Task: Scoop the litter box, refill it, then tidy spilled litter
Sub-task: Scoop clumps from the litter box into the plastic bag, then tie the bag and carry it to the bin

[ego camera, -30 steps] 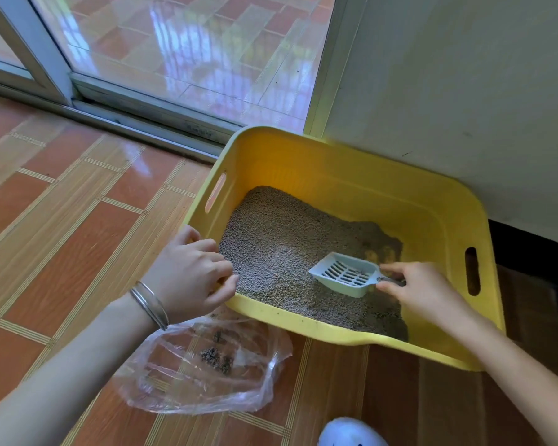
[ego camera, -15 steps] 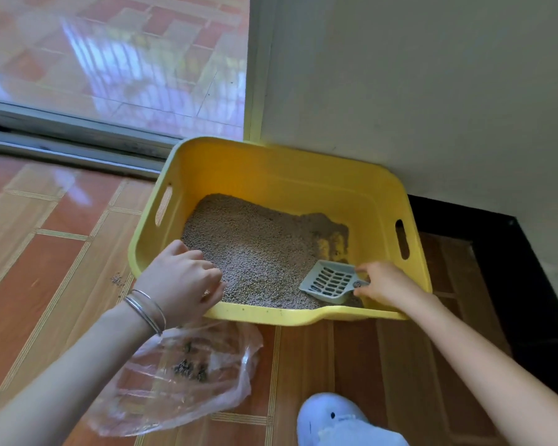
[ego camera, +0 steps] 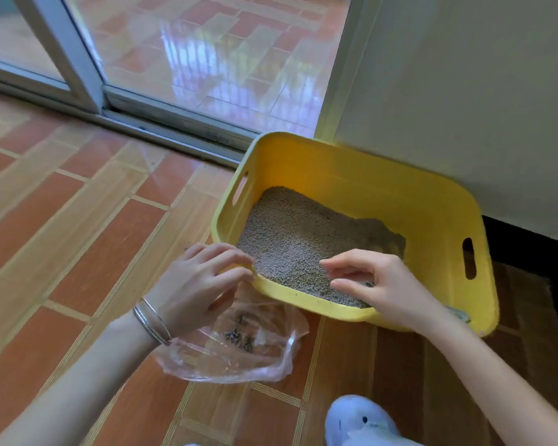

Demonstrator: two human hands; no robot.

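While the left hand [ego camera: 200, 281] curls at the near rim of the litter box [ego camera: 432, 194] by the wall, grip unclear to us, the right hand [ego camera: 384, 281] hovers slack and empty over the litter [ego camera: 297, 239]. Clumps sit in the plastic bag [ego camera: 271, 358]: scooping's well along, we reckon, with refill and tidying left.

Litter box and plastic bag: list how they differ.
The litter box is rigid, opaque yellow; the plastic bag is limp, clear and crumpled. The litter box holds a grey litter bed; the plastic bag only a few dark clumps. Both sit on the tiled floor.
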